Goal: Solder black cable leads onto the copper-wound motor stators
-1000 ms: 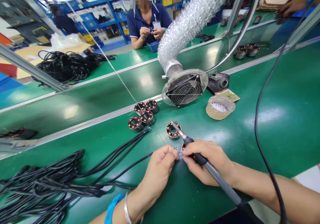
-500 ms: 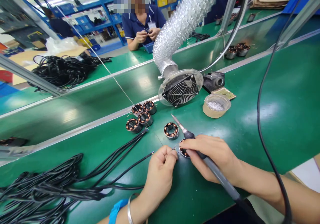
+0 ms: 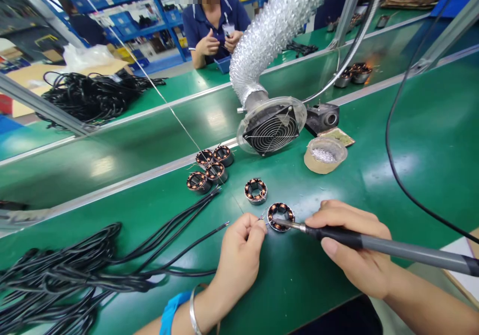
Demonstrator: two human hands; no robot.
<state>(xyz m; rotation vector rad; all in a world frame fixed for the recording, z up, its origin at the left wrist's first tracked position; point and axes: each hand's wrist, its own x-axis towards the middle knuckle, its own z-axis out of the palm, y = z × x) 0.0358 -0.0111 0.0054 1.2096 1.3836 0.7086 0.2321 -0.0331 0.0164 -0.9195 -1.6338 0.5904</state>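
Note:
My right hand [image 3: 355, 245] grips a soldering iron [image 3: 404, 250] like a pen. Its metal tip points left and lies over a copper-wound motor stator [image 3: 280, 228] on the green bench. Close to that stator's left side, my left hand [image 3: 241, 255] is closed in a pinch on the end of a black cable [image 3: 190, 273]. Fine wire ends stick out from the fingertips toward the stator; whether they touch it I cannot tell. A second stator [image 3: 256, 200] sits just behind, and several more stators [image 3: 216, 173] are grouped farther left.
Bundled black cables [image 3: 71, 265] cover the bench's left side. A fume fan [image 3: 273, 130] on a silver duct [image 3: 254, 61] hangs behind the stators. Right of it are a tub of silvery bits [image 3: 324, 155] and a black iron holder [image 3: 325, 118]. Across the belt [image 3: 179, 125] sits a co-worker [image 3: 215, 26].
My right hand has moved right and swung the soldering iron round, from pointing up and left to lying with its tip over the stator. My left hand has hardly moved.

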